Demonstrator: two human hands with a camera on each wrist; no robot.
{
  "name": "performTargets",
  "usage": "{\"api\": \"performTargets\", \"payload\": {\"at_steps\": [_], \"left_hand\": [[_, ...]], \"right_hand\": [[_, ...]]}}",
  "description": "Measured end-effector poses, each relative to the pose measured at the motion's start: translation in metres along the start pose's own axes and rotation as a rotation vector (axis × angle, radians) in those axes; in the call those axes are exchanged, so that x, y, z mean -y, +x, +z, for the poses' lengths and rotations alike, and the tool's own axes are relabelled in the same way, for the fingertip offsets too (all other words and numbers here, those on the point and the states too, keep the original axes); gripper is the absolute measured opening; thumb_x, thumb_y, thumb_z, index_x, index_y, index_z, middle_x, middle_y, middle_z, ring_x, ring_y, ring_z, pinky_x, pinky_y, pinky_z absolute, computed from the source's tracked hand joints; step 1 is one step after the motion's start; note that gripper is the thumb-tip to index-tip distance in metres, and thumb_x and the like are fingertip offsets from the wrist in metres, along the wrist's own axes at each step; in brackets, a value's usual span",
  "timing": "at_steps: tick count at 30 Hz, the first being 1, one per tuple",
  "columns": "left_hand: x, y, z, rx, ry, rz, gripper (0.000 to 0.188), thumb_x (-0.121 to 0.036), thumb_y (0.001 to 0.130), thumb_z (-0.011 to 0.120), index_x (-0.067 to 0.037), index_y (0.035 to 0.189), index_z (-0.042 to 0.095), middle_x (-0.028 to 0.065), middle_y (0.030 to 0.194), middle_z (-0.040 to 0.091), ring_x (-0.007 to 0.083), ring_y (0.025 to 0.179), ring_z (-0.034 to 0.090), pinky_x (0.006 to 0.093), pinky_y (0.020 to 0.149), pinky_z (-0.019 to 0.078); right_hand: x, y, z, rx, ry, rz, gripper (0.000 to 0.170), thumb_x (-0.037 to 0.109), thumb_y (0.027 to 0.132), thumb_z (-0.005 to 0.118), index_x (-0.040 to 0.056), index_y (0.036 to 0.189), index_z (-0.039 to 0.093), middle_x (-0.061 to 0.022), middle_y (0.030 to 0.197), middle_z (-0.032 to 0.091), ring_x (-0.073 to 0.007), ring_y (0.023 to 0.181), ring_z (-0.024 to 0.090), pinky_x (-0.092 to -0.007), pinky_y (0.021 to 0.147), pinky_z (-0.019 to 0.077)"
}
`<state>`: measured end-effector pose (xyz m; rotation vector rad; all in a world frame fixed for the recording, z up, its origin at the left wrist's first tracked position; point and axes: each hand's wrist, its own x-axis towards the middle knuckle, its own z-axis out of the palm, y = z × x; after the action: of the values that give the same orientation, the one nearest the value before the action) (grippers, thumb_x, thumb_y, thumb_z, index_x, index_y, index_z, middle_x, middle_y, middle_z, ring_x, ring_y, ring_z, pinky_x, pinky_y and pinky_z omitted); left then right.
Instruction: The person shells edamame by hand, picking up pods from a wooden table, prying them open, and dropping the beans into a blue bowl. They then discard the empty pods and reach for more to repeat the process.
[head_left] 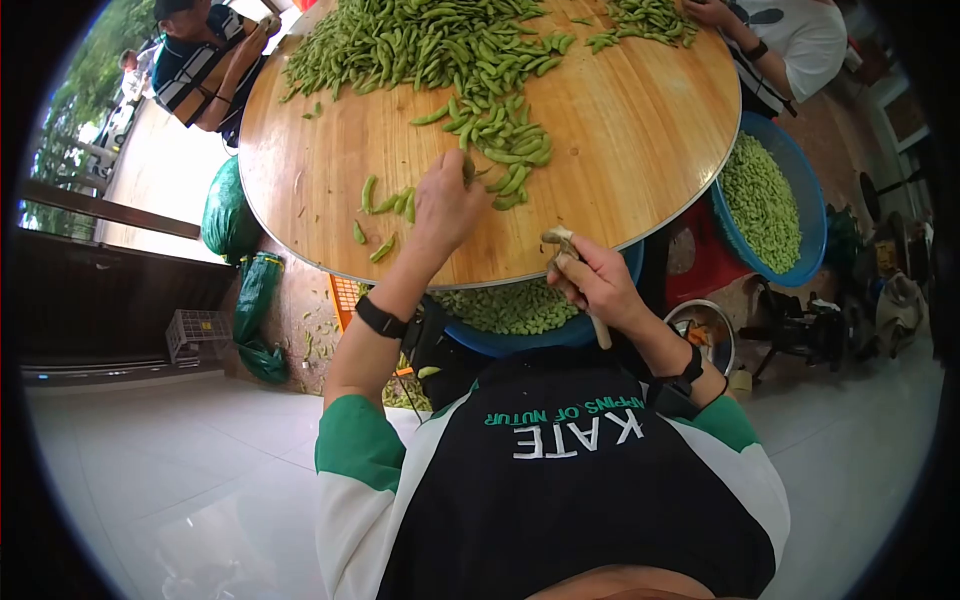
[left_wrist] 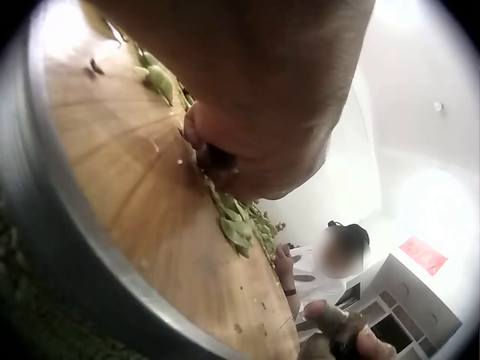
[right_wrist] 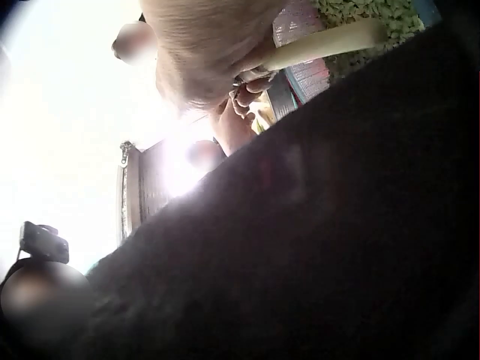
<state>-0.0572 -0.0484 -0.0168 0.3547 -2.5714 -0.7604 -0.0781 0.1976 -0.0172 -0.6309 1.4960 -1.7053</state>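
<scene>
My left hand (head_left: pixel 447 205) is over the round wooden table (head_left: pixel 330 200), its fingers curled at a green bean pod that mostly hides behind them. Several loose pods (head_left: pixel 382 249) lie just left of it, and a trail of pods (head_left: pixel 510 140) runs back to a large heap (head_left: pixel 420 45). In my right hand (head_left: pixel 603 288), near the table's front edge, I grip a pale stick-like handle (right_wrist: pixel 326 43). Its lower end sticks out below the fist; a pale, wrapped-looking piece (head_left: pixel 558 237) shows at the thumb end. What the handle belongs to is hidden.
Below the table edge in front of me stands a blue basin of shelled beans (head_left: pixel 515 308). Another blue basin (head_left: pixel 812 215) of beans is at the right, near a metal bowl (head_left: pixel 705 330). Green sacks (head_left: pixel 230 215) lie at the left. Two people sit across the table.
</scene>
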Motion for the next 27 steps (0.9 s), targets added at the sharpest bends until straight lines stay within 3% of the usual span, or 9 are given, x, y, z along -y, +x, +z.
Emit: {"api": "performTargets", "payload": {"at_steps": [2,4,7,9,13,15,20,25,27], "left_hand": [[-0.007,-0.009,-0.009,-0.007,-0.084,-0.036,0.011,-0.005,0.079,0.060,0.003,0.084,0.054,0.0155,0.079,0.060,0.0307,0.072,0.060,0.0369,0.067,0.0471],[-0.013,-0.019,-0.015,0.076,-0.547,-0.247,0.010,-0.002,0.080,0.062,0.002,0.085,0.055,0.0050,0.074,0.059,0.0142,0.066,0.056,0.0265,0.062,0.0448],[-0.025,-0.031,-0.022,0.152,-0.862,-0.316,0.010,-0.003,0.081,0.064,0.001,0.089,0.058,-0.0018,0.077,0.057,0.0040,0.070,0.050,0.0203,0.063,0.0418],[-0.031,-0.039,-0.026,0.178,-0.882,-0.325,0.010,-0.002,0.081,0.063,0.000,0.091,0.059,-0.0023,0.078,0.058,0.0038,0.071,0.051,0.0201,0.063,0.0420],[-0.047,-0.050,-0.024,0.237,-1.078,-0.335,0.011,0.001,0.081,0.063,0.000,0.092,0.062,-0.0009,0.081,0.061,0.0043,0.071,0.053,0.0194,0.062,0.0423],[-0.047,-0.054,-0.021,0.269,-1.147,-0.386,0.011,0.001,0.082,0.063,0.000,0.093,0.062,0.0001,0.082,0.062,0.0046,0.071,0.054,0.0193,0.062,0.0423],[-0.049,-0.065,-0.014,0.263,-1.326,-0.475,0.009,-0.002,0.084,0.063,0.000,0.092,0.064,0.0026,0.083,0.064,0.0057,0.066,0.054,0.0182,0.056,0.0406],[-0.050,-0.066,-0.022,0.360,-1.132,-0.508,0.007,-0.005,0.087,0.061,0.001,0.091,0.064,0.0027,0.079,0.064,0.0037,0.055,0.048,0.0170,0.047,0.0344],[-0.045,-0.068,-0.019,0.372,-1.158,-0.481,0.008,-0.006,0.088,0.061,0.001,0.092,0.063,0.0024,0.079,0.064,0.0030,0.055,0.047,0.0169,0.047,0.0337]], "right_hand": [[0.001,0.007,0.001,0.009,0.102,0.007,0.027,0.015,0.096,0.047,-0.0017,0.117,0.050,-0.0025,0.078,0.058,-0.0046,0.057,0.048,-0.0183,0.047,0.0379],[0.003,0.014,0.004,0.020,0.202,0.016,0.027,0.015,0.096,0.045,-0.0012,0.118,0.049,-0.0025,0.078,0.057,-0.0041,0.057,0.048,-0.0176,0.047,0.0376],[0.005,0.019,0.009,0.002,0.265,-0.011,0.035,0.012,0.097,0.044,-0.0013,0.130,0.043,-0.0034,0.082,0.058,-0.0041,0.055,0.046,-0.0174,0.046,0.0363],[0.006,0.021,0.013,-0.091,0.069,-0.158,0.035,0.011,0.097,0.045,0.0006,0.130,0.044,-0.0026,0.082,0.058,-0.0041,0.055,0.046,-0.0173,0.046,0.0363],[0.003,0.026,0.018,-0.021,-0.046,-0.111,0.035,0.010,0.097,0.046,0.0022,0.130,0.044,-0.0016,0.082,0.057,-0.0039,0.056,0.045,-0.0172,0.047,0.0360],[-0.002,0.022,0.027,0.009,-0.054,-0.114,0.026,0.012,0.095,0.049,-0.0011,0.118,0.051,-0.0013,0.078,0.059,-0.0045,0.058,0.048,-0.0208,0.052,0.0397],[0.002,0.020,0.021,-0.047,0.067,-0.080,0.027,0.014,0.097,0.047,0.0005,0.119,0.051,-0.0008,0.077,0.057,-0.0042,0.056,0.046,-0.0192,0.048,0.0377],[0.007,0.018,0.011,-0.026,0.189,-0.077,0.024,0.019,0.098,0.045,0.0019,0.113,0.053,-0.0002,0.077,0.055,-0.0032,0.054,0.044,-0.0173,0.044,0.0355],[0.005,0.018,0.008,0.153,0.236,0.041,0.023,0.022,0.099,0.045,0.0024,0.110,0.053,-0.0003,0.077,0.054,-0.0032,0.053,0.044,-0.0168,0.043,0.0351]]}}
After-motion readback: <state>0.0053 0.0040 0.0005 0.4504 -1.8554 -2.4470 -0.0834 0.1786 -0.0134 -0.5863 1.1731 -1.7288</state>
